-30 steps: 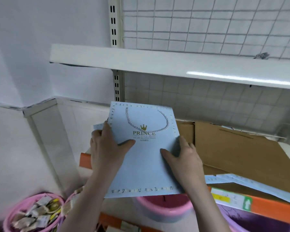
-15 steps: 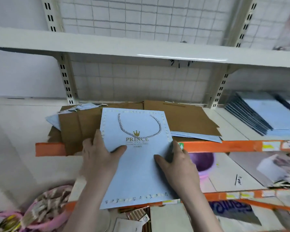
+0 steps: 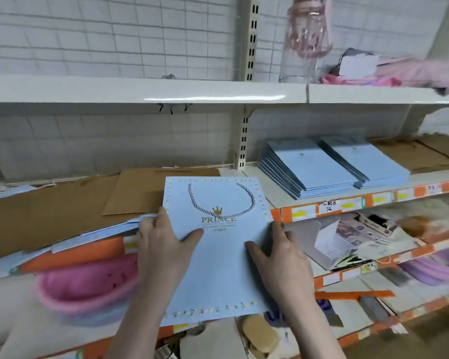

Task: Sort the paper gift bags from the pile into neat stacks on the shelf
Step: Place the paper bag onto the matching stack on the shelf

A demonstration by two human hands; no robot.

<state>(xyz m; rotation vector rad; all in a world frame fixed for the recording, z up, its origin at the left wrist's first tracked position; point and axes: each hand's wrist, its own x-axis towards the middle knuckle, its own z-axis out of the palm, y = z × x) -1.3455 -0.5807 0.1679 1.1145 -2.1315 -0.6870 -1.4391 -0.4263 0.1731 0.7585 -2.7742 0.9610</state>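
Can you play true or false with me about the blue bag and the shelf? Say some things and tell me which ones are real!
1. Both hands hold the blue bag. True: the left hand and the right hand grip its sides.
2. The bag says PRINCE under a gold crown. True.
3. The bag's rope handle is red. False: it is pale, silvery white.
4. Two stacks of blue bags sit on the shelf to the right. True.
5. The brown bags lie on top of the blue stacks. False: they lie flat on the shelf to the left, behind the held bag.
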